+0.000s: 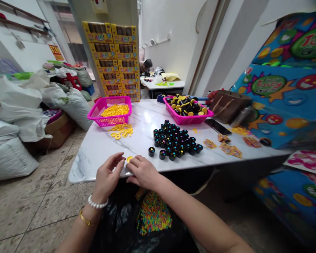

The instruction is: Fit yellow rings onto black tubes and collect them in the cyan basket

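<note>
The yellow piece (130,159) sits near the table's (94,154) front edge, toward the left corner. On my feed the left hand (107,176) is part-open beside it; the right hand (146,173) touches it, pinching or not I cannot tell. I'd guess light, stiff, slippery plastic, best held by its rim.

From afar I see white walls (171,21) and a mottled tile floor (55,186). Light (147,116) glints off the marbled desk (139,142) before me.
</note>
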`<action>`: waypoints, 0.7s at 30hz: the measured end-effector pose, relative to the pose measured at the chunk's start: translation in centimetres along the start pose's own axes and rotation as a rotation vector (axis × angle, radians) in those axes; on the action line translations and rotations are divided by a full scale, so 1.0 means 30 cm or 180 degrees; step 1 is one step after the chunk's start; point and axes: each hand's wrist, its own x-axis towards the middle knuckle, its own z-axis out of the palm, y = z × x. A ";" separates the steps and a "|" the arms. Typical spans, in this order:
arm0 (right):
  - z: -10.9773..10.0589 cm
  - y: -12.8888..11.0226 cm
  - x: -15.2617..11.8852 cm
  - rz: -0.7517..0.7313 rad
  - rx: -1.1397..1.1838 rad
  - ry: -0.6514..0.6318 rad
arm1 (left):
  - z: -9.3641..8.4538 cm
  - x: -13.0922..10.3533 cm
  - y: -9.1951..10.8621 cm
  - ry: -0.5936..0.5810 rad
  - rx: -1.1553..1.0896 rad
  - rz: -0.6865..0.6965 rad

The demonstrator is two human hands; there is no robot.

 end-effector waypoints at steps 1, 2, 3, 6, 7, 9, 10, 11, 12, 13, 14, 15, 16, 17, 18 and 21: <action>0.001 0.006 -0.018 -0.0107 0.0028 0.0023 | 0.010 0.003 0.001 -0.0064 -0.0024 -0.0035; 0.002 0.008 -0.038 -0.0189 0.0097 0.0065 | 0.022 0.009 0.001 -0.0135 0.0000 -0.0059; 0.001 0.006 -0.059 -0.0219 0.0249 0.0144 | 0.037 0.017 0.001 -0.0221 0.0061 -0.0061; -0.013 -0.016 -0.124 0.0058 0.1272 0.0596 | 0.110 0.059 0.002 -0.0528 0.0398 0.0070; -0.023 -0.024 -0.144 0.0303 0.1670 0.0779 | 0.144 0.076 0.003 -0.0620 0.0537 0.0168; -0.052 -0.035 -0.175 0.0956 0.2313 0.1143 | 0.214 0.113 0.007 -0.0715 0.0864 0.0445; -0.069 -0.037 -0.187 0.1266 0.2550 0.1306 | 0.246 0.130 0.008 -0.0731 0.1029 0.0594; -0.086 -0.038 -0.196 0.1529 0.2758 0.1437 | 0.271 0.145 0.010 -0.0746 0.1167 0.0723; -0.102 -0.037 -0.203 0.1728 0.2956 0.1527 | 0.289 0.156 0.012 -0.0765 0.1262 0.0811; -0.116 -0.036 -0.208 0.1871 0.3144 0.1567 | 0.297 0.162 0.014 -0.0785 0.1320 0.0852; -0.129 -0.035 -0.210 0.1978 0.3309 0.1569 | 0.293 0.163 0.014 -0.0803 0.1352 0.0853; -0.140 -0.035 -0.209 0.2062 0.3439 0.1538 | 0.278 0.159 0.014 -0.0806 0.1367 0.0827; -0.148 -0.036 -0.204 0.2131 0.3541 0.1492 | 0.253 0.151 0.013 -0.0777 0.1377 0.0781; -0.154 -0.036 -0.194 0.2192 0.3614 0.1448 | 0.220 0.139 0.011 -0.0721 0.1387 0.0721; -0.157 -0.035 -0.177 0.2249 0.3676 0.1392 | 0.181 0.125 0.007 -0.0641 0.1402 0.0650; -0.142 -0.020 -0.084 0.2360 0.3909 0.1032 | 0.060 0.077 -0.012 -0.0342 0.1389 0.0373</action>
